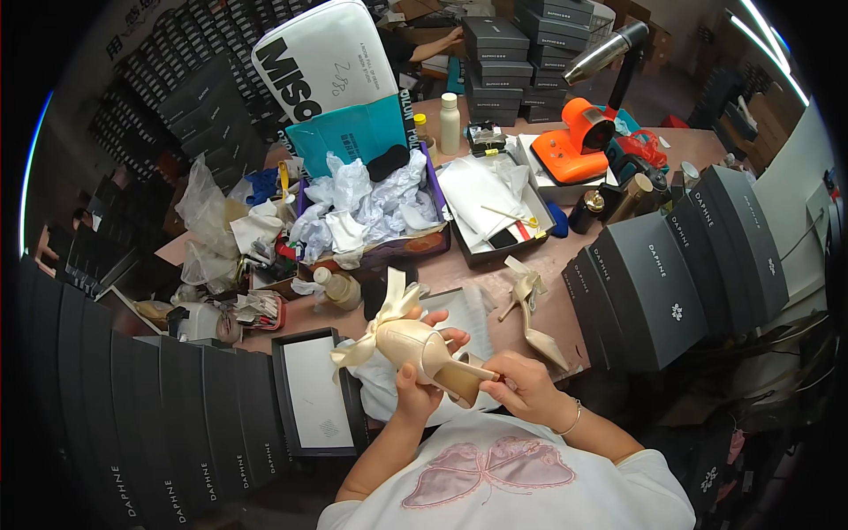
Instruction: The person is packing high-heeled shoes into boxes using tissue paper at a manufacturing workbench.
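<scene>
Low in the centre of the frame, your left hand [415, 389] is closed around the body of the cream bow shoe [415, 344], tipping its sole toward you so your right hand [521, 387] can pinch at the heel, above the tabletop [477, 265].

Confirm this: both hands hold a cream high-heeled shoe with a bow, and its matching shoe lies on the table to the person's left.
Not quite. The left hand and right hand do hold the cream bowed shoe, but the matching shoe lies on the table to the person's right, as the head view shows.
</scene>
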`<state>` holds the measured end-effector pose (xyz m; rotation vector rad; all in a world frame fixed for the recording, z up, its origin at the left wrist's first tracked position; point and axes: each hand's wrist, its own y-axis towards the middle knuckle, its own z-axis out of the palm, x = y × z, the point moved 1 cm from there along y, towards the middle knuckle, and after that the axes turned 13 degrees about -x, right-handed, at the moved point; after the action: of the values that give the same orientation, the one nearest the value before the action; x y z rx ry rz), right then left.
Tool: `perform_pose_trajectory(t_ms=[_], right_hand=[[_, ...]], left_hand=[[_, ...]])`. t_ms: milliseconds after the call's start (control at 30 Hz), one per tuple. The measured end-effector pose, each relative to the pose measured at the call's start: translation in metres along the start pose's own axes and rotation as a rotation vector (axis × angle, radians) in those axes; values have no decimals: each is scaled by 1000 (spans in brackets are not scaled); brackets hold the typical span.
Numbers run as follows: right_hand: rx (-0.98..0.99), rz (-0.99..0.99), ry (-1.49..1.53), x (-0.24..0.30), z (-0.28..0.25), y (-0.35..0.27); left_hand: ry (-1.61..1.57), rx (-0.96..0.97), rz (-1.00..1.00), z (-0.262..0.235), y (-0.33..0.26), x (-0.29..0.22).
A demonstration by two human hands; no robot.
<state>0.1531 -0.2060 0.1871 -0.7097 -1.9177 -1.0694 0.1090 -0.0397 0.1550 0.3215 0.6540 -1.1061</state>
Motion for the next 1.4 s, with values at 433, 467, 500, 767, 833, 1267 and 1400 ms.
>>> perform_pose_trajectory(t_ms=[433,467,500,767,833,1267,1400], right_hand=[[-65,-238,-115,-5,13,-14],[-58,-241,-103,-7,14,-14],[-55,-247,-108,-9,9,-12],[-461,705,355,-169,-47,25],[-691,702,260,-259,-73,42],[-1192,1023,48,-548,-106,101],[-1255,995,18,-550,-122,94]], left_hand=[[-56,-1,-37,-10,-7,3],[-32,-11,-31,-10,-8,1],[-20,-7,-30,-8,-7,2],[87,-329,-37,-27,-5,8],[92,-371,-39,-28,-4,7],[242,-516,229,-34,16,6],[224,-432,226,-36,29,11]])
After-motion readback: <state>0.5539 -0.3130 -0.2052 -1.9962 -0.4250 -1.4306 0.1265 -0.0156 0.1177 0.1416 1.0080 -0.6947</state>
